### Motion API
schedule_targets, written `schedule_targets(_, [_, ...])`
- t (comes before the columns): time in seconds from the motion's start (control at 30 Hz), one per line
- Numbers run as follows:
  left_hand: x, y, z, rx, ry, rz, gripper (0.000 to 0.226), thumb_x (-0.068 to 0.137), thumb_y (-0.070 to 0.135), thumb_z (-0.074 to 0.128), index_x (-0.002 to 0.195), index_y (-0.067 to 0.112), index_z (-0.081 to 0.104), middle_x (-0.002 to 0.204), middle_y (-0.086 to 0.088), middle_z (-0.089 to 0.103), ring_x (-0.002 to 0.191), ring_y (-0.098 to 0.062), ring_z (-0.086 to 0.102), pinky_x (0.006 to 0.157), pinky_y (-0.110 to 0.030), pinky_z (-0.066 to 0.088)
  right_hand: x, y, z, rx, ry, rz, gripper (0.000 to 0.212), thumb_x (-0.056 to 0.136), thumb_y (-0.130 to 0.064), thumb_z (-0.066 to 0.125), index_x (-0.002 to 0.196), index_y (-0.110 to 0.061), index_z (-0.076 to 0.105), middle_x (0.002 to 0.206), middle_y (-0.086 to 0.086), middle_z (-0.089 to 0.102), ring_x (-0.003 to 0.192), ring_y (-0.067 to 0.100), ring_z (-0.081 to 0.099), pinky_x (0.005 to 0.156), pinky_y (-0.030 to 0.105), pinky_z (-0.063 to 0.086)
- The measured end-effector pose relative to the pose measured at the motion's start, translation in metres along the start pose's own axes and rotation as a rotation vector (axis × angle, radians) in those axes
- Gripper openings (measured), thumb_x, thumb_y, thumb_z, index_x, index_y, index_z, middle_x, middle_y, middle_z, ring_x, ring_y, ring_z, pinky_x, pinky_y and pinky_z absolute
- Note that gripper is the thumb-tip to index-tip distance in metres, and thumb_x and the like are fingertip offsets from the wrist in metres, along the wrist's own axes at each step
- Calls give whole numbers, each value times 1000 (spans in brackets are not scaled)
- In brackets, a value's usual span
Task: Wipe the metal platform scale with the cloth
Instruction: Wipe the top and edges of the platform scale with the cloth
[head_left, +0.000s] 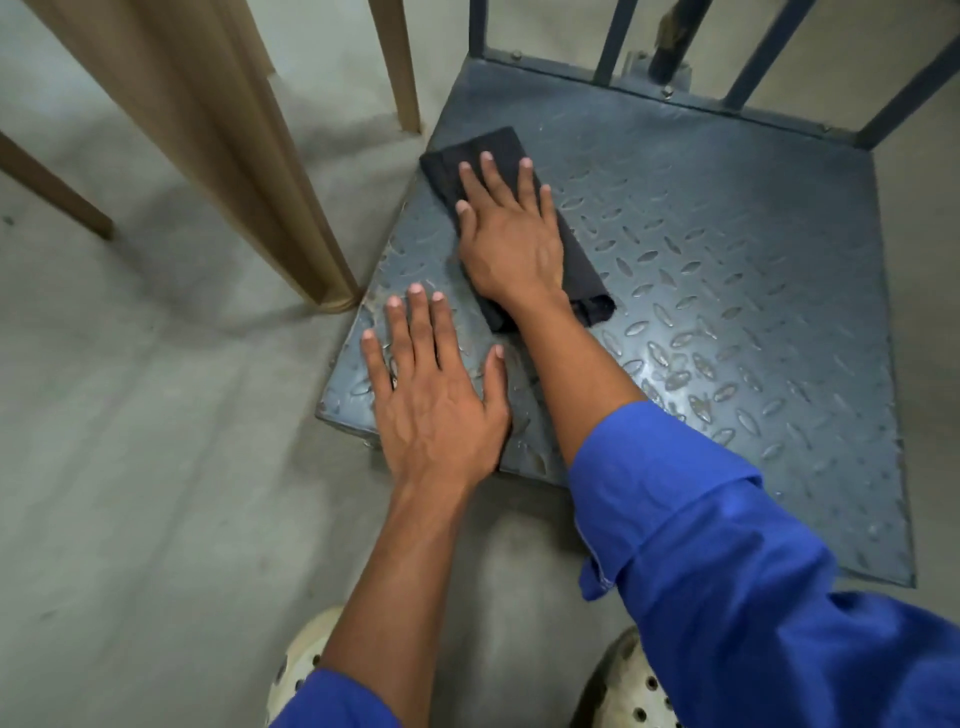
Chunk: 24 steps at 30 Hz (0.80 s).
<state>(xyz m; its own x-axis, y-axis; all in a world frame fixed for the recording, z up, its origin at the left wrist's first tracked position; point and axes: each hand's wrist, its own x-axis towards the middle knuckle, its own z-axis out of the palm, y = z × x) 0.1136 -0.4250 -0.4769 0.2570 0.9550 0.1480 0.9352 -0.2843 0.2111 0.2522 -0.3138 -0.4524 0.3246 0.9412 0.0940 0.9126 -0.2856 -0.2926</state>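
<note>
On the concrete floor (130, 467) I find the metal scale (727, 249), its grey platform covered in a raised tread pattern, with upright bars (613, 41) bolted along its far edge. The cloth (488, 148) is dark, folded into a long strip, and lies on the platform's left part, running from near the far left edge toward the middle. The right hand (511, 239) lies flat on the cloth, fingers straight and spread, palm down, gripping nothing. The left hand (436, 400) lies flat on the bare metal at the platform's near left corner, fingers likewise straight and released; it is close to the cloth's near end but I see no contact. I note worn, shiny patches on the tread near the right forearm. Both arms wear blue sleeves (727, 571), pushed back. Pale wooden legs (260, 156) stand on the floor just beside the platform's left edge. Two pale perforated shoes (634, 686) show at the bottom of the view.
</note>
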Motion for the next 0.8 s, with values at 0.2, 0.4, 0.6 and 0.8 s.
schedule_targets(0.2, [0, 3, -6, -9, -45, -5, 79, 109, 60, 18, 170, 11, 7, 179, -8, 0, 165, -26, -6, 132, -55, -3, -13, 59, -43, 82, 233, 388, 41, 111, -14, 37, 148, -17, 56, 148, 16, 58, 135, 36, 56, 108, 43, 45])
schedule_targets(0.4, [1, 2, -4, -9, -4, 1, 79, 108, 58, 22, 169, 8, 16, 178, -12, 10, 165, -29, 3, 132, -57, 2, -12, -5, -72, -4, 328, 197, 37, 112, -16, 38, 142, -20, 60, 127, 10, 70, 112, 28, 69, 87, 37, 53])
schedule_targets(0.6, [1, 3, -5, -1, 5, 7, 79, 106, 55, 26, 168, 5, 22, 177, -13, 15, 165, -30, 7, 132, -58, 6, -13, -46, -35, -201, 75, -53, 55, 108, -57, 39, 109, -14, 73, 109, 10, 74, 104, 32, 70, 75, 37, 41])
schedule_targets(0.8, [1, 6, -7, -9, 10, -15, 79, 107, 58, 29, 168, 9, 21, 178, -11, 14, 165, -28, 5, 132, -58, 5, 7, 0, -20, -134, 49, -308, 64, 101, -60, 42, 154, -24, 44, 134, 8, 55, 126, 31, 48, 101, 47, 40])
